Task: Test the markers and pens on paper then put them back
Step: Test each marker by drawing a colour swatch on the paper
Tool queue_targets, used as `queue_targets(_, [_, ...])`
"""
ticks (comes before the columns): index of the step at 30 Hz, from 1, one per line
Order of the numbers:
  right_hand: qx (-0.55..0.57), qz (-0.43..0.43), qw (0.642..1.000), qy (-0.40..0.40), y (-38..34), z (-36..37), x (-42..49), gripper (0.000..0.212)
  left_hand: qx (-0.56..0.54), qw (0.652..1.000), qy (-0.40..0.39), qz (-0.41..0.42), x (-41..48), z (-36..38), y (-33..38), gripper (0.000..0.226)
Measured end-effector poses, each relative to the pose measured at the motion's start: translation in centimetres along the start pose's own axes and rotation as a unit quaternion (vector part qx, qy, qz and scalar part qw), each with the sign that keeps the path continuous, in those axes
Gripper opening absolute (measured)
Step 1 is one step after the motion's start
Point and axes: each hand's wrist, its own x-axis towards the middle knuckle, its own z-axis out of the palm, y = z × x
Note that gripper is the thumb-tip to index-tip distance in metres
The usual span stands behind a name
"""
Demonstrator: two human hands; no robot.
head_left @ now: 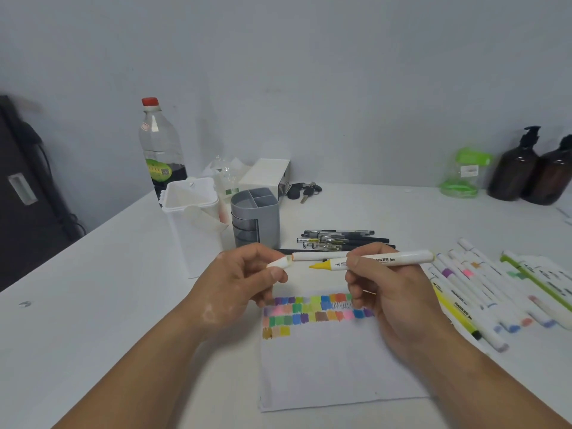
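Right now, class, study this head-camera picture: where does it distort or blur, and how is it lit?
Head view: clear bottle and brown bottles lean outward, wide-angle distortion; dark furniture far left is smeared; soft even light, only faint shadows on the paper.

Uncapped yellow-tipped white marker [383, 260] level above swatch-covered paper [325, 366], cap [280, 262] just left, capped markers [483, 292] rowed right, black pens [340, 239] behind

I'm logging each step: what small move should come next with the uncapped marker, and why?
Probably lower the yellow marker in the right hand to the paper beside the last swatch: its tip is bare, and the left hand pinches the cap.
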Motion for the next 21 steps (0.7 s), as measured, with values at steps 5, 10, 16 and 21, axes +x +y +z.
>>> queue_targets(5, [-0.002, -0.009, 1.0, -0.012, 0.1, 0.2, -0.2, 0.004, 0.009, 1.0, -0.023, 0.0, -0.2, 0.4, 0.3, 0.014])
queue_targets(10, [-0.028, -0.003, 0.999, -0.043, 0.5, 0.6, -0.6, 0.008, 0.009, 0.999, -0.031, -0.002, -0.3, 0.9, 0.6, 0.02])
queue_targets(16, [-0.027, 0.024, 0.998, -0.057, 0.6, 1.0, -0.9, 0.012, 0.028, 0.998, -0.045, 0.018, -0.5, 1.2, 0.6, 0.02])
queue_targets(21, [-0.008, 0.03, 0.997, -0.068, 0.2, 1.2, -1.2, 0.014, -0.002, 0.998, -0.036, 0.043, -0.4, 1.2, 0.6, 0.023])
